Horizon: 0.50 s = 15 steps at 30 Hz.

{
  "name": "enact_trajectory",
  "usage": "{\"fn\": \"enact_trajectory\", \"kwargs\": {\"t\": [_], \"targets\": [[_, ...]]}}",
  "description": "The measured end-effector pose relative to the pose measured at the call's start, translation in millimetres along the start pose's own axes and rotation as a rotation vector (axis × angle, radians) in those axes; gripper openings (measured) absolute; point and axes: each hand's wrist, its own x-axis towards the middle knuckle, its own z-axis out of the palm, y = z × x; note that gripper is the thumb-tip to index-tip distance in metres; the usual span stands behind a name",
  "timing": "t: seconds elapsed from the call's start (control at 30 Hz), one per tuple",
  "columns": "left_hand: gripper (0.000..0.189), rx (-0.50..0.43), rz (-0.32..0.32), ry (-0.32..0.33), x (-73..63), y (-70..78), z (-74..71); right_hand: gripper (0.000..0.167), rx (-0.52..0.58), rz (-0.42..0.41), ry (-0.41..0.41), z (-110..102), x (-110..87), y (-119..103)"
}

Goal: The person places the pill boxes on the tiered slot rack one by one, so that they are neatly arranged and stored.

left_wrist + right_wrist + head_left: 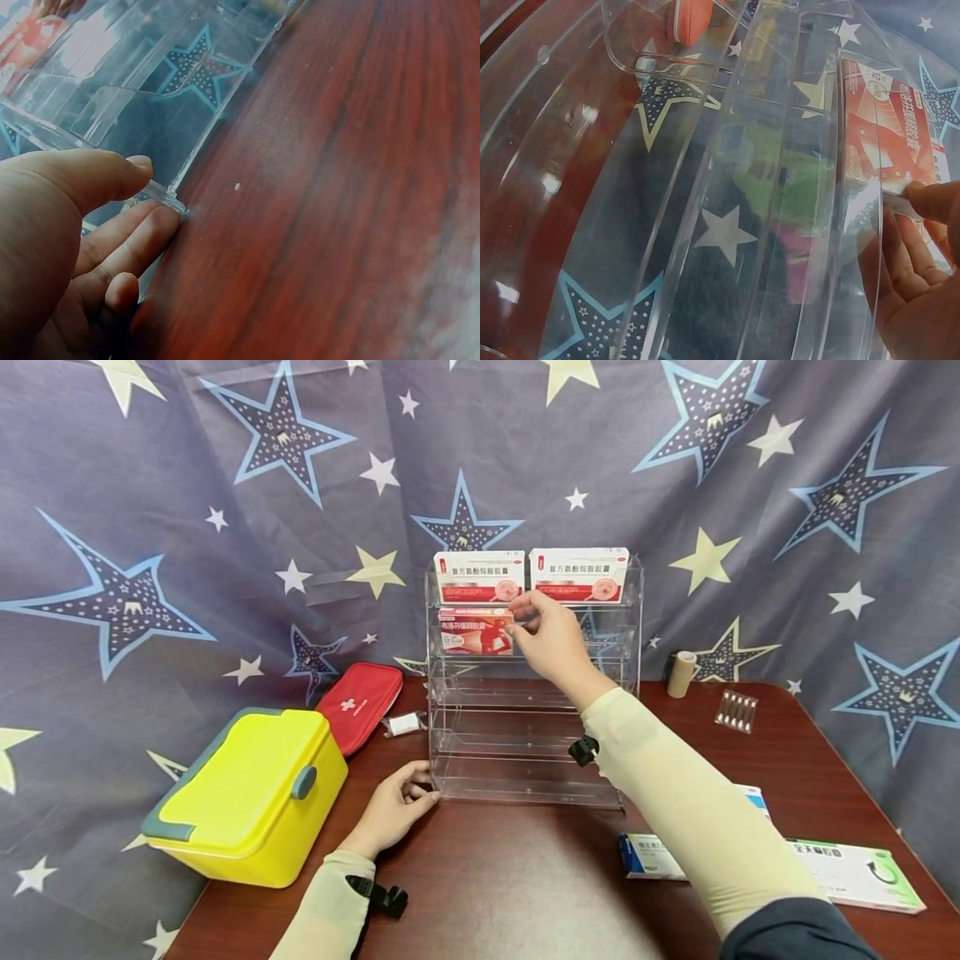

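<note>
A clear acrylic display rack (525, 793) with several tiers stands on the table. My right hand (551, 639) pinches the right end of a red medicine box (474, 639), which sits at the left of the second tier from the top. Two white-and-red medicine boxes (480, 578) stand side by side on the top tier. At the rack's lower left corner, my left hand (393, 806) holds the side panel, thumb on one face and fingers on the other, as the left wrist view shows.
Left of the rack are a yellow lidded box (255, 785), a red first-aid pouch (360, 706) and a small white packet (403, 724). On the right lie medicine boxes (862, 872), a roll of tan bandage (681, 675) and a small clear pack (737, 711). A star-patterned curtain (525, 443) hangs behind.
</note>
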Motion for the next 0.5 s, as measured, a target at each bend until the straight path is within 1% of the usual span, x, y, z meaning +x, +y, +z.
{"fn": "enact_trajectory", "kwargs": {"t": [0.1,0.17,0.37,0.5], "targets": [[0.048,0.008,0.000,0.006,2.6,-12.6,1.7,0.022,-0.001,0.009,-0.007,0,-0.4,-1],[0.048,0.003,-0.001,0.005,3.5,-17.2,1.5,0.021,-0.001,0.008,-0.010,-1,-0.6,-1],[0.047,-0.027,-0.004,-0.009,4.5,-21.3,-0.9,0.022,-0.005,0.000,-0.017,-2,-0.9,-1],[0.046,-0.018,-0.005,-0.014,4.8,-21.5,-1.2,0.022,-0.014,-0.001,-0.017,-1,0.2,0]]}}
